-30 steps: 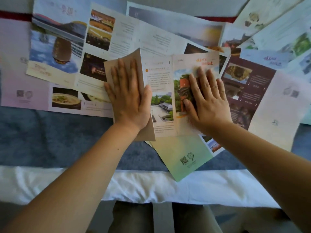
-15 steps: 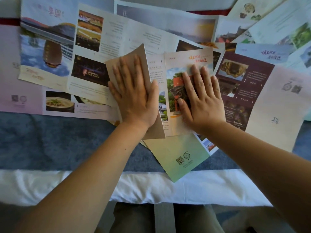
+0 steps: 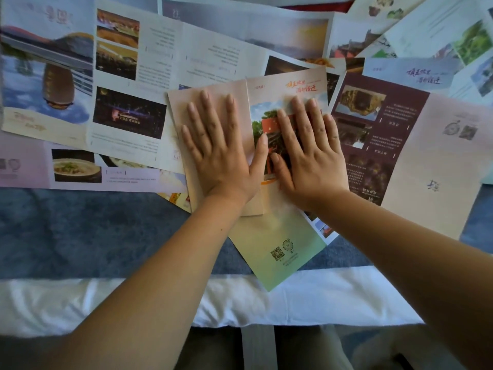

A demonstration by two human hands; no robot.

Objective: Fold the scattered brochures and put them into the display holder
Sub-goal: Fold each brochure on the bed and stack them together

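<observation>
at the middle of the spread, the brochure [image 3: 246, 102] i am folding lies flat under both hands. my left hand [image 3: 218, 156] presses its peach flap [image 3: 210, 88] down, palm open; my right hand [image 3: 309, 153] flattens the cover panel [image 3: 301, 76] likewise, neither gripping. judgement: first fold being creased; next move calls for a second fold along the line between the hands. a maroon brochure [image 3: 386, 124] and others lie unfolded around; no display holder in view.

The bed [image 3: 66, 303] is covered in white, and a blue-grey blanket [image 3: 80, 231] is laid across it. Unfolded brochures [image 3: 208, 49] are spread overlapping on the blanket. One green-tinted brochure [image 3: 282, 252] is angled out over the white edge.
</observation>
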